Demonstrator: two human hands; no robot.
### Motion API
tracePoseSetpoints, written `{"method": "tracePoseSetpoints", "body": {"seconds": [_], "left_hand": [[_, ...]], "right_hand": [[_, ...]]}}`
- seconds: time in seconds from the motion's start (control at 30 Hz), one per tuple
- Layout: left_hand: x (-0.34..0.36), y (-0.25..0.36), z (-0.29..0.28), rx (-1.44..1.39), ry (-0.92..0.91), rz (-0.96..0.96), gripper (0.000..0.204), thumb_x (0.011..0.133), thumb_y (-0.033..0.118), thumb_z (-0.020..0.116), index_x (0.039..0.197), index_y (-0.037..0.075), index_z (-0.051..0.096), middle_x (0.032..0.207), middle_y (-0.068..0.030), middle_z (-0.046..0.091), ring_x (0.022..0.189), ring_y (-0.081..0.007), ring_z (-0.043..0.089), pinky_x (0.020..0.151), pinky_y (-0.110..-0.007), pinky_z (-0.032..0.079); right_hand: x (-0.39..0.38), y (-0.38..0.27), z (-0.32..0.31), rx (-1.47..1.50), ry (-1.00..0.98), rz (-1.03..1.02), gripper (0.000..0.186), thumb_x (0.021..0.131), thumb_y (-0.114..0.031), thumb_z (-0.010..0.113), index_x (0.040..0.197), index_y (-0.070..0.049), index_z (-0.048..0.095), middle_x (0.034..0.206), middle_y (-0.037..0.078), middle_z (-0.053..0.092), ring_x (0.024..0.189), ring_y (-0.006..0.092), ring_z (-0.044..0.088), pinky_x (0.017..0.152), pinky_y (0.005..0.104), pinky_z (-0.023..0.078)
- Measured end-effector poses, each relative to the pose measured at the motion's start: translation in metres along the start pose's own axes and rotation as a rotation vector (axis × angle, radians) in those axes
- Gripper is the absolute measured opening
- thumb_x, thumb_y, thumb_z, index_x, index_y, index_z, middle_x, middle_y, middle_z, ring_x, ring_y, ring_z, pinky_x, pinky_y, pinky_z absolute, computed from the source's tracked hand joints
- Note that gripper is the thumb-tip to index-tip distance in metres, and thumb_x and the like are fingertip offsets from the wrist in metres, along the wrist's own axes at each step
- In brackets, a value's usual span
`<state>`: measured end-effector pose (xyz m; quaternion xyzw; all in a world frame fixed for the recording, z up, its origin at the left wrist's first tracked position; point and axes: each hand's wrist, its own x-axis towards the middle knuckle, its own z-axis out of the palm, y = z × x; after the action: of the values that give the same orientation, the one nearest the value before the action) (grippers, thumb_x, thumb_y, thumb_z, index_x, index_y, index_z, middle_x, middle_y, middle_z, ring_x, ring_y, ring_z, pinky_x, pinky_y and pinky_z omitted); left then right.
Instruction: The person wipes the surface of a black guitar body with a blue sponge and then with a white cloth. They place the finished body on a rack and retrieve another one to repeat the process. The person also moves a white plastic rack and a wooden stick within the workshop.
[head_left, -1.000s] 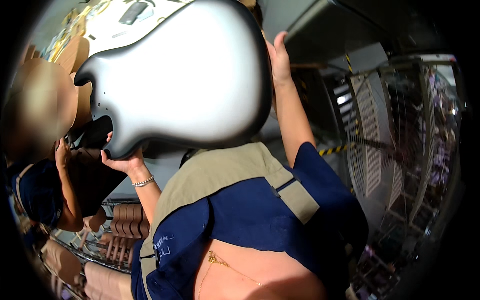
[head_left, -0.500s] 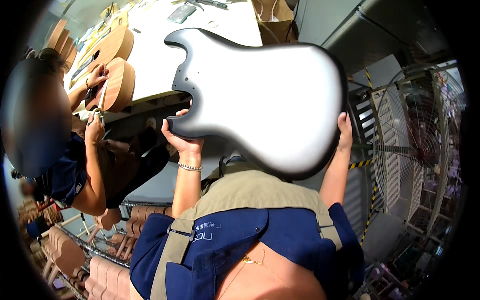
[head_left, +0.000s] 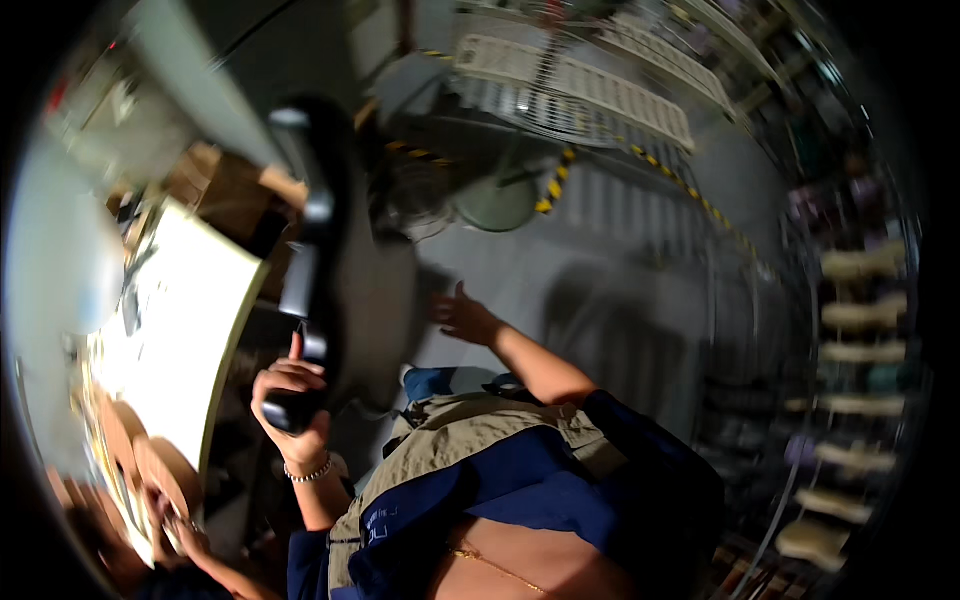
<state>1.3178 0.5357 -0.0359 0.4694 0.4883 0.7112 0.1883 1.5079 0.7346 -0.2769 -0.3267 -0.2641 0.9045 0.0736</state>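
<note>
An electric guitar body is turned almost edge-on in front of me, its glossy black side showing and its far face dim and blurred. My left hand is closed around the horn at its near end, with the fingers over the black edge. Right of the body, my right hand hangs apart from it, fingers stretched toward it and nothing in them.
A bright worktable stands at left, with a cardboard box by its far end. At lower left a co-worker handles an acoustic guitar body. A white slatted rack stands ahead; guitar-body-like pieces hang at right.
My view has swung to the right. The guitar body has turned from face-up to edge-on, and my right hand has let go of it. My left hand keeps its hold.
</note>
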Motion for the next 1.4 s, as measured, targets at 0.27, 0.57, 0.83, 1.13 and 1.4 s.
{"method": "tracePoseSetpoints", "body": {"seconds": [0.27,0.57,0.83,1.13,1.4], "left_hand": [[0.006,-0.036,0.233,0.197,-1.231,-0.346,0.031,0.045,0.013,0.067,0.074,0.005,0.061,0.077,-0.0090,0.062,0.073,-0.0246,0.060,0.074,-0.031,0.046],[-0.021,-0.112,0.477,-0.236,-1.774,-0.191,0.033,0.052,0.012,0.073,0.081,0.004,0.059,0.084,-0.0075,0.061,0.083,-0.0269,0.057,0.095,-0.043,0.037],[0.010,-0.179,0.642,-0.398,-1.745,0.069,0.029,0.055,0.010,0.070,0.080,0.005,0.056,0.085,-0.0082,0.058,0.088,-0.0294,0.056,0.100,-0.051,0.028],[0.052,-0.287,0.757,0.012,-1.162,-0.387,0.064,0.064,0.026,0.076,0.120,0.017,0.045,0.135,-0.0187,0.024,0.130,-0.0335,0.016,0.106,-0.046,0.014],[0.115,-0.399,0.938,-0.408,-0.476,-1.328,0.041,0.073,0.011,0.067,0.108,0.007,0.045,0.082,-0.0062,0.055,0.059,-0.0168,0.058,0.052,-0.029,0.053]], "right_hand": [[-0.231,0.013,-0.181,0.887,-0.534,-0.158,0.062,0.083,-0.054,0.034,0.121,-0.006,0.046,0.116,0.014,0.050,0.111,0.0253,0.044,0.094,0.0415,0.036],[-0.488,-0.014,-0.299,1.455,-0.506,-0.045,0.056,0.074,-0.042,0.059,0.117,-0.008,0.047,0.105,0.021,0.047,0.100,0.0270,0.050,0.084,0.0402,0.047],[-0.567,-0.150,-0.353,1.797,-0.227,-0.137,0.075,0.066,-0.029,0.066,0.124,0.000,0.029,0.100,0.016,0.039,0.087,0.0212,0.052,0.076,0.0344,0.049],[-0.539,-0.359,-0.471,0.912,0.347,-0.249,0.067,0.069,-0.041,0.057,0.114,0.004,0.038,0.090,0.017,0.046,0.077,0.0216,0.052,0.065,0.0303,0.048],[-0.514,-0.546,-0.604,0.184,0.409,-0.390,0.058,0.073,-0.040,0.054,0.107,0.005,0.047,0.084,0.018,0.058,0.072,0.0263,0.061,0.064,0.0371,0.052]]}}
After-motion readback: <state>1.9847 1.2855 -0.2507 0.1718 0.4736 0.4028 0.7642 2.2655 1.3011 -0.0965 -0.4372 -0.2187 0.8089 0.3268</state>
